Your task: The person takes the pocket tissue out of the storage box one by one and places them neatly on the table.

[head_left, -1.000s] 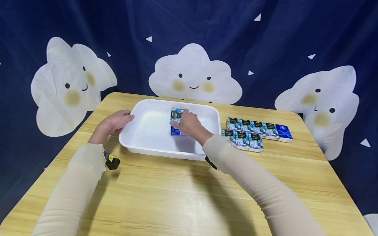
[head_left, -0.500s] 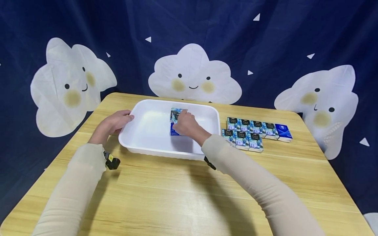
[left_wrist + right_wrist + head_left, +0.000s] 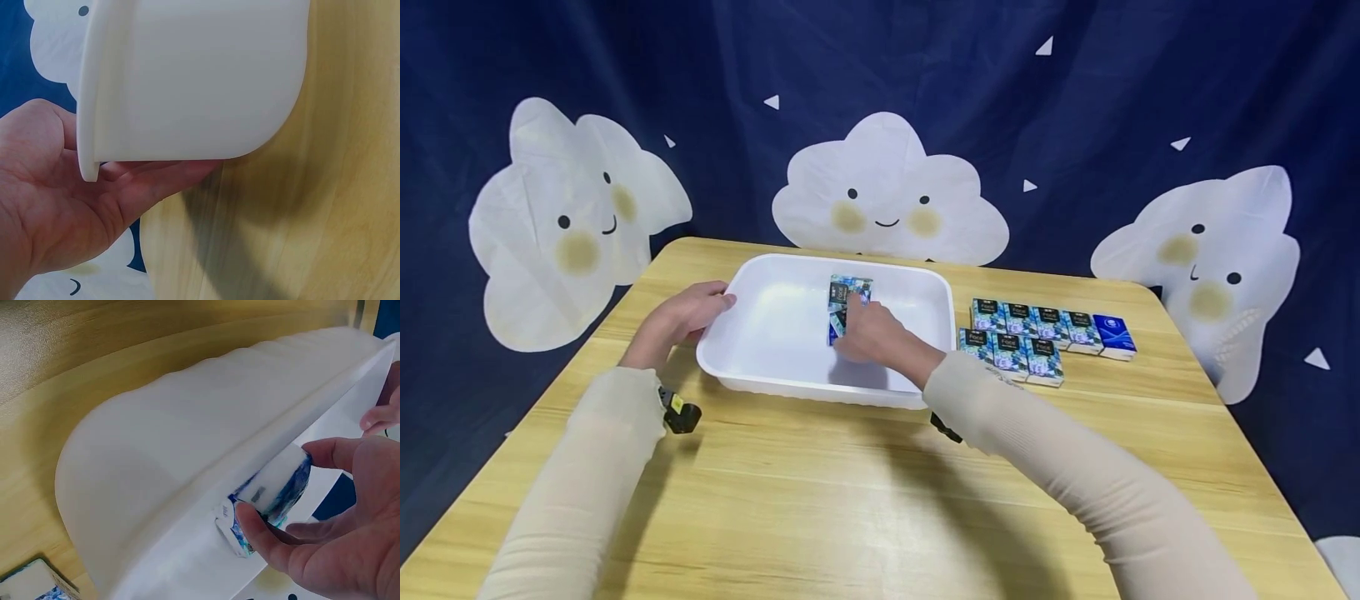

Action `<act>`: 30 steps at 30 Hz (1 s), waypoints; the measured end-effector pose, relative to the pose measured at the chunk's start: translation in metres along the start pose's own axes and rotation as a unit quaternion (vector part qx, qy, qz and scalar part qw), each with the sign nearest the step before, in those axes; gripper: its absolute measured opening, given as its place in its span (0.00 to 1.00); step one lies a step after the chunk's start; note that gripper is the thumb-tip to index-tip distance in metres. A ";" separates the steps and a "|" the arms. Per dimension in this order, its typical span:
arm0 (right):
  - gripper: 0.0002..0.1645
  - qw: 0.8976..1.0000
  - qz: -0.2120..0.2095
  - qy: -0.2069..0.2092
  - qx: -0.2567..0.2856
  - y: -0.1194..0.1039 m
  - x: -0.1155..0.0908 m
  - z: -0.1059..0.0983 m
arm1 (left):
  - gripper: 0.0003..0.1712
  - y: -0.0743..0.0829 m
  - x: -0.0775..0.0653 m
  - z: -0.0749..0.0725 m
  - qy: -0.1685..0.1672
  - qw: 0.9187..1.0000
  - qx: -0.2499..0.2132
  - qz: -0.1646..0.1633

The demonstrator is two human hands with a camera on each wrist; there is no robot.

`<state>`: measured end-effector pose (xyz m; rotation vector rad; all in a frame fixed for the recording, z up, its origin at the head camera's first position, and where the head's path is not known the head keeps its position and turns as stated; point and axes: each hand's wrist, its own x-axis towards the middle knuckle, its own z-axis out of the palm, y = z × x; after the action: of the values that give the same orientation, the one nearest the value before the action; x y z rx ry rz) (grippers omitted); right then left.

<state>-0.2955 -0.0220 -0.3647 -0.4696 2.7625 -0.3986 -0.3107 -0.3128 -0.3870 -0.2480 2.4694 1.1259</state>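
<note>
My left hand (image 3: 688,311) grips the left end of a white plastic tub (image 3: 767,350), thumb at the rim and fingers along the outer wall in the left wrist view. Inside the tub, my right hand (image 3: 876,333) pinches a floral tissue pack (image 3: 284,484) between thumb and fingers, tilted. Just beyond it lies another floral tissue pack with a black label (image 3: 841,292). A sliver of blue shows under the held pack in the head view; my right hand hides much of that spot.
Right of the tub, several floral tissue packs (image 3: 1011,352) lie in two rows on the wooden table (image 3: 820,500), with a blue tissue pack (image 3: 1112,333) ending the back row. A dark blue cloud-print curtain (image 3: 715,100) hangs behind the table.
My right hand has drawn slightly nearer inside the tub, bringing its tissue pack over the blue one and uncovering more of the far floral pack. The left hand keeps its grip on the tub.
</note>
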 end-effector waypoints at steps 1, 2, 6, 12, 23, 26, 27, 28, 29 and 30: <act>0.48 1.000 -0.005 -0.006 -0.003 0.000 -0.001 0.000 | 0.34 0.000 0.000 0.000 0.000 1.000 0.000 0.002; 0.48 1.000 -0.010 -0.012 -0.004 0.001 -0.001 0.000 | 0.34 0.000 -0.001 0.000 0.000 1.000 0.001 0.005; 0.46 0.999 -0.027 -0.022 -0.008 0.005 -0.002 0.000 | 0.33 -0.001 -0.001 0.000 -0.001 1.000 0.001 0.012; 0.46 0.999 -0.034 -0.011 -0.008 0.009 0.000 0.003 | 0.34 0.000 -0.001 0.000 -0.002 1.000 0.002 0.009; 0.47 0.999 -0.031 0.014 0.019 0.012 0.000 0.003 | 0.34 -0.001 -0.001 -0.001 -0.003 1.000 0.007 0.001; 0.47 0.999 -0.026 0.023 0.027 0.016 -0.002 0.000 | 0.34 -0.001 -0.001 -0.001 -0.003 1.000 0.005 -0.002; 0.48 0.999 -0.025 0.025 0.027 0.017 -0.002 -0.001 | 0.35 -0.001 0.000 -0.001 -0.003 1.000 0.004 -0.003; 0.48 0.999 -0.023 0.027 0.024 0.018 -0.002 -0.002 | 0.35 -0.001 0.000 -0.001 -0.003 1.000 0.004 -0.004; 0.49 0.999 -0.021 0.027 0.023 0.020 -0.002 -0.003 | 0.35 0.000 -0.001 -0.001 -0.002 1.000 0.004 -0.004; 0.50 0.999 -0.018 0.028 0.022 0.021 -0.003 -0.005 | 0.35 0.000 -0.001 -0.001 -0.001 1.000 0.004 -0.004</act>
<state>-0.3006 -0.0006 -0.3665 -0.5059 2.7960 -0.4889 -0.3103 -0.3134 -0.3864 -0.2531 2.4682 1.1116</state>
